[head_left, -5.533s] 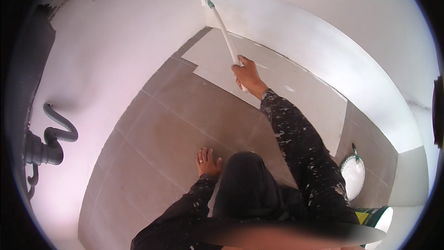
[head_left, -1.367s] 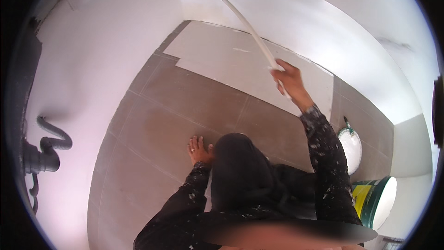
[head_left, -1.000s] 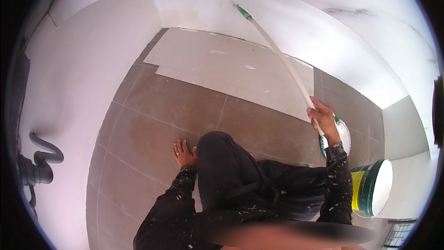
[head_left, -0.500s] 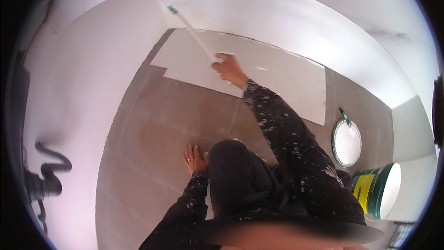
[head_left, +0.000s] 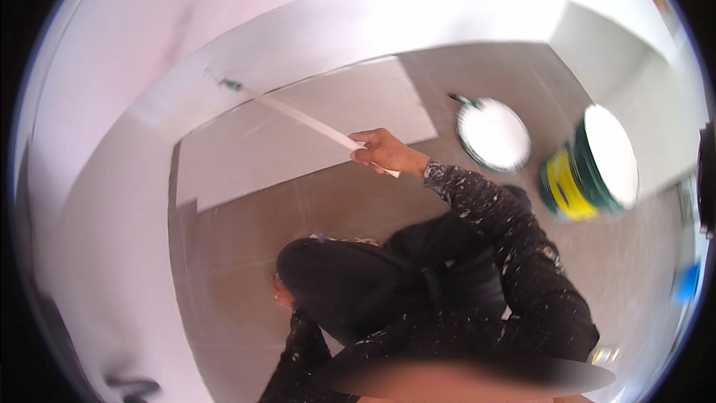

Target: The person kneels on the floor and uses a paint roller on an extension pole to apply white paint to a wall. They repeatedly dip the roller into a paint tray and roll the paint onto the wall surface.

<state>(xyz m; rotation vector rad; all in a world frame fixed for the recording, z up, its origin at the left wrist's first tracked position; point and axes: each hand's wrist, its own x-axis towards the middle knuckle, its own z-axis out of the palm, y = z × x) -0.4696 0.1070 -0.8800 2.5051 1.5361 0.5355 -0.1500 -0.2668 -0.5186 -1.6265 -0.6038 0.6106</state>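
My right hand (head_left: 382,151) is closed around the lower part of a long-handled paintbrush (head_left: 302,118). Its white pole slants up and left, and its small green head (head_left: 231,85), blurred, is at the base of the white wall (head_left: 313,26). Below the pole, a pale sheet (head_left: 276,149) lies on the floor along the wall. My left hand (head_left: 282,291) rests by the brown floor beside my left knee, which hides much of it; the fingers that show look flat and hold nothing.
Right of the sheet lies a round lid (head_left: 494,134) with white paint on it and a green-and-black brush (head_left: 464,100) at its rim. Farther right stands a dark green bucket (head_left: 574,179) with a yellow label and white top. A blue object (head_left: 686,283) is at the right edge.
My view has swung to the right, bringing the lid and bucket nearer the middle. The brush head now appears lower and farther left. My left hand is now more hidden by my knee.
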